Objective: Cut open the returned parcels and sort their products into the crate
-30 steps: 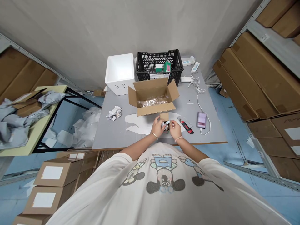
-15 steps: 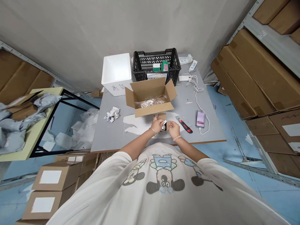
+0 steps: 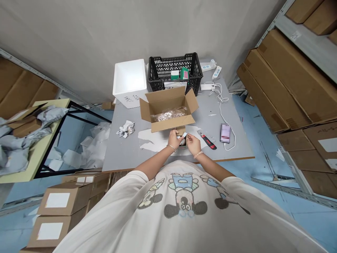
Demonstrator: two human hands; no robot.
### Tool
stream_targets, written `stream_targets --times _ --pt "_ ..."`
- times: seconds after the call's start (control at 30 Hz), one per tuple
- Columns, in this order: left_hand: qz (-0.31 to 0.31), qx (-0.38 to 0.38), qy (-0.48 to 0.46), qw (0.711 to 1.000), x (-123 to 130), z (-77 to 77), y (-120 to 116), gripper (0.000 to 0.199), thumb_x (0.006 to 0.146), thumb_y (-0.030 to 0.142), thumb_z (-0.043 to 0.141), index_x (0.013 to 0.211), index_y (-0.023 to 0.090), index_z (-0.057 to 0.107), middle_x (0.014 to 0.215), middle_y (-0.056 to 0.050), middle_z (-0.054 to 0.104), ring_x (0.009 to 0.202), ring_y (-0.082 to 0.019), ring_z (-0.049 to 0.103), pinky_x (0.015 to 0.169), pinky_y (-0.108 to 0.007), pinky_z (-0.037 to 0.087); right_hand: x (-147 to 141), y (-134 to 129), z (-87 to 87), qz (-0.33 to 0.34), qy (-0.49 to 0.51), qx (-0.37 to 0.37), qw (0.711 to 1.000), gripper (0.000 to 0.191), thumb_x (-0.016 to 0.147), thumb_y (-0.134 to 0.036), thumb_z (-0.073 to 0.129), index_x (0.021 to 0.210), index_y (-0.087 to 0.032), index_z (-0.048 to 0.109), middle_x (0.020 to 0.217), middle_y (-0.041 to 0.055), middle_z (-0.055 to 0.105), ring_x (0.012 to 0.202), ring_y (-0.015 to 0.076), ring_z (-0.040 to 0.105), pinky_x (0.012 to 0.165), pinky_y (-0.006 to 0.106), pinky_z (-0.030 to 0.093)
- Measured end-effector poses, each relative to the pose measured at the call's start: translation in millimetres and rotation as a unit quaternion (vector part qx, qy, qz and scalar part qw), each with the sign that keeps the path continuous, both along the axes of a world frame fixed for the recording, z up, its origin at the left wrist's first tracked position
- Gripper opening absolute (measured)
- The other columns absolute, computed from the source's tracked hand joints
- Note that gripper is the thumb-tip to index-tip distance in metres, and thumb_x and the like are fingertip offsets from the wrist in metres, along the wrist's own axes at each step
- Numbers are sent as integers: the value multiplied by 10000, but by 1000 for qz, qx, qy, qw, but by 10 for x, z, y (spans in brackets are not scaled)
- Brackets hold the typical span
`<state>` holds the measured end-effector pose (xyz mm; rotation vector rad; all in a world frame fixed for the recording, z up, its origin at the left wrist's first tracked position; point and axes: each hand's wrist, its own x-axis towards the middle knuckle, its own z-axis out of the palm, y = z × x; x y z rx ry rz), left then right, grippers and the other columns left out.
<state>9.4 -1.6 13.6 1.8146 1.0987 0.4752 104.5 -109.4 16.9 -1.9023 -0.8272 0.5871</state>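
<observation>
A small open cardboard box (image 3: 181, 131) stands at the front of the table, its far flap raised. Something round and shiny (image 3: 182, 142) shows inside it, partly covered by my fingers. My left hand (image 3: 173, 139) is closed at the box's left side, its thumb reaching over the opening and pinching a small white slip (image 3: 184, 134). At the right side of the box, my right hand (image 3: 193, 144) has its fingers drawn together close to the slip. What those fingers grip is too small to make out. Both wrists wear bracelets.
Just behind my hands stands a larger open carton (image 3: 171, 125) with clear plastic wrap (image 3: 170, 114). A box cutter (image 3: 209, 141) and a charging phone (image 3: 225, 133) lie to the right, crumpled paper (image 3: 126, 129) to the left. A black crate (image 3: 175, 59) and white foam box (image 3: 129, 79) stand behind.
My right hand has moved slightly left, closer to the slip and my left thumb. The white slip has tilted upward a little. The small box stays in place.
</observation>
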Motion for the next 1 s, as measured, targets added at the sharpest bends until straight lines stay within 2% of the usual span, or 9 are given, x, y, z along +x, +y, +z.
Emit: stream_targets --times 0.07,0.13,0.27,0.33,0.47,0.6,0.77,0.9,1.0 --pt "76 -89 -47 992 27 -85 -13 681 622 271 859 1191 176 498 1281 -142 520 1209 -255 521 1037 -407 403 -59 -3 -21 5 -12 4 1000 439 883 -277 489 1285 -149 608 1255 128 659 1100 228 657 970 367 514" --pt "109 -211 -120 964 33 -152 -14 788 599 298 870 1256 181 452 1255 -130 562 1121 -228 578 968 -364 451 -106 -31 -50 17 -41 4 999 487 898 -295 473 1350 -130 554 1351 147 588 1219 247 583 1037 411 468" --pt "90 -387 -250 883 -35 -175 42 469 647 313 784 1056 173 602 995 -68 687 906 -197 646 841 -326 477 -114 -110 -89 66 -85 44 993 460 927 -279 429 1353 -156 554 1436 131 508 1366 248 434 1144 448 350" --pt "65 -399 -283 870 -84 -149 72 379 604 219 758 962 179 642 931 -41 699 860 -183 643 817 -312 465 -80 -122 -94 75 -67 73 992 475 919 -271 455 1381 -182 517 1414 129 527 1325 242 481 1116 448 389" --pt "30 -396 -311 863 -139 -79 75 428 515 74 661 928 184 655 910 -14 697 838 -161 617 780 -283 442 21 -81 -99 36 -38 83 995 547 822 -296 627 1346 -184 516 1261 152 617 1122 267 613 941 460 524" --pt "23 -425 -327 844 -161 19 48 431 528 129 569 945 193 656 939 -20 692 851 -175 606 748 -285 443 86 -75 -146 66 -102 96 988 351 798 -315 681 1132 -213 643 1194 125 632 1140 271 585 995 472 483" --pt "17 -453 -341 823 -218 123 66 372 622 251 552 976 194 649 976 -48 699 897 -207 611 733 -304 453 46 -172 -272 112 -136 99 979 328 854 -339 636 1164 -231 636 1276 124 574 1217 274 533 1062 481 426" --pt "6 -435 -317 843 -217 84 82 441 589 191 585 1028 200 631 987 -41 709 908 -212 629 749 -313 457 19 -213 -297 91 -81 111 986 472 893 -338 571 1338 -214 474 1299 144 548 1154 256 569 979 455 488" --pt "0 -401 -303 865 -163 -14 79 523 518 92 590 1031 189 615 993 -43 715 950 -224 638 816 -334 458 67 -169 -242 80 -79 110 988 388 922 -315 500 1297 -217 495 1268 137 552 1114 237 577 953 431 500"
